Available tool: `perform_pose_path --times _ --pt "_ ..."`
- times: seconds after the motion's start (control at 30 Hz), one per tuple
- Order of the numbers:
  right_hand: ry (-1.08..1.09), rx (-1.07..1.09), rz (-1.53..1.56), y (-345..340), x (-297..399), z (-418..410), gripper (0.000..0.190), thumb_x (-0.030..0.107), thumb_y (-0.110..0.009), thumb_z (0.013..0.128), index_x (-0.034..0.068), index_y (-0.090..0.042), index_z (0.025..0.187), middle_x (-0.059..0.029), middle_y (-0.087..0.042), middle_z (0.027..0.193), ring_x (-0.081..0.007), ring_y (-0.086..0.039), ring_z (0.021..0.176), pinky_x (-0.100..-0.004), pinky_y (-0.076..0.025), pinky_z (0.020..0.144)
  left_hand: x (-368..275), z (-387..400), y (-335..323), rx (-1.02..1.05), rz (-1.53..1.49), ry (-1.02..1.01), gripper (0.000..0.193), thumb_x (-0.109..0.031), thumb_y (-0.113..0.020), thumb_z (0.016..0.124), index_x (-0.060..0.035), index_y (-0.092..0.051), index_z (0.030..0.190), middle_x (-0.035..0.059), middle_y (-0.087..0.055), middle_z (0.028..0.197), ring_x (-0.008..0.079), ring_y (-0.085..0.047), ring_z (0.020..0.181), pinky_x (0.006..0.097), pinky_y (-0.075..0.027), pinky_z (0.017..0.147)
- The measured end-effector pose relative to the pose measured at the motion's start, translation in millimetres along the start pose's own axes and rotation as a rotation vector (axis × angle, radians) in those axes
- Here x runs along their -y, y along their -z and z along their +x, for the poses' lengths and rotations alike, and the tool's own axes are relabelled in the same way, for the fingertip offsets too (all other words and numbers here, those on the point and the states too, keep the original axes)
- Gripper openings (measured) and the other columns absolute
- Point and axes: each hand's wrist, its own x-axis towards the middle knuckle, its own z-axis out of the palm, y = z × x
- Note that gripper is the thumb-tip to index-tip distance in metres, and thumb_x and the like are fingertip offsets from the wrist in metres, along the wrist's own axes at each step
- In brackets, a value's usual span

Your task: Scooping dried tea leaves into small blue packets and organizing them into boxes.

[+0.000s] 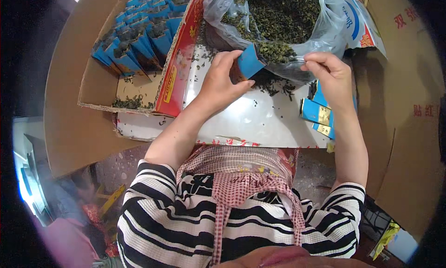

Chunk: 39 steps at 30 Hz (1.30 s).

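Observation:
My left hand grips a blue packet, tilted with its mouth towards a clear plastic bag. Dark green dried leaves, which look like tea, fill that bag. Between the thumb and fingers of my right hand is the handle of a small metal utensil, probably a spoon. Its far end meets a heap of leaves at the packet's mouth; the leaves hide its shape. Below my right wrist, several flat blue and gold packets lie partly hidden by the forearm.
At the left stands an open cardboard box with a red side, holding rows of upright filled blue packets. Spilled leaves dot the white work surface. Large cardboard sheets flank both sides. A printed carton flap rises behind the bag.

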Motion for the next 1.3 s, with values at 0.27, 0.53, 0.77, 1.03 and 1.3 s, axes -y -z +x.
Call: perform_pose_path --times 0.27,0.53,0.77,1.03,1.3 --pt "0.068 0.054 -0.161 0 10 4 0.011 -0.005 -0.061 0.085 -0.002 -0.066 0.095 -0.0064 -0.066 0.092 -0.0129 -0.064 0.083 -0.0242 -0.05 0.075 3 0 -2 -0.022 0.039 -0.089 0.067 -0.015 -0.082 0.063 -0.0031 -0.05 0.121 0.0154 -0.051 0.115 0.0303 -0.05 0.11 0.0368 -0.041 0.096" --pt "0.409 0.097 -0.519 -12 33 7 0.012 -0.008 -0.06 0.08 -0.002 -0.065 0.09 -0.0113 -0.066 0.089 -0.0219 -0.065 0.086 -0.0297 -0.051 0.076 3 -1 -4 -0.029 0.032 -0.091 0.066 -0.013 -0.081 0.063 -0.0021 -0.049 0.12 0.015 -0.05 0.114 0.0293 -0.052 0.107 0.0356 -0.045 0.091" --pt "0.668 0.188 -0.782 -17 41 11 0.023 -0.01 -0.057 0.069 0.0 -0.062 0.088 -0.0154 -0.064 0.092 -0.0325 -0.063 0.087 -0.0386 -0.052 0.076 2 -3 -4 0.007 0.005 -0.032 0.071 -0.013 -0.083 0.062 -0.0017 -0.047 0.123 0.0151 -0.05 0.113 0.0276 -0.053 0.107 0.0351 -0.045 0.093" --pt "0.768 0.229 -0.798 -26 41 1 0.022 -0.008 -0.06 0.066 -0.002 -0.063 0.088 -0.016 -0.064 0.092 -0.0323 -0.063 0.083 -0.0376 -0.052 0.073 1 -4 -7 -0.009 -0.01 -0.097 0.068 -0.012 -0.08 0.063 -0.0026 -0.046 0.121 0.0139 -0.049 0.112 0.0273 -0.054 0.102 0.0349 -0.047 0.087" --pt "0.855 0.043 -0.891 -15 52 2 0.022 -0.002 -0.06 0.066 0.001 -0.063 0.088 -0.0143 -0.064 0.092 -0.0317 -0.063 0.086 -0.0378 -0.051 0.076 3 -3 -6 -0.043 0.013 -0.071 0.067 -0.013 -0.079 0.064 -0.0026 -0.046 0.121 0.0147 -0.049 0.112 0.0287 -0.054 0.102 0.0356 -0.046 0.087"
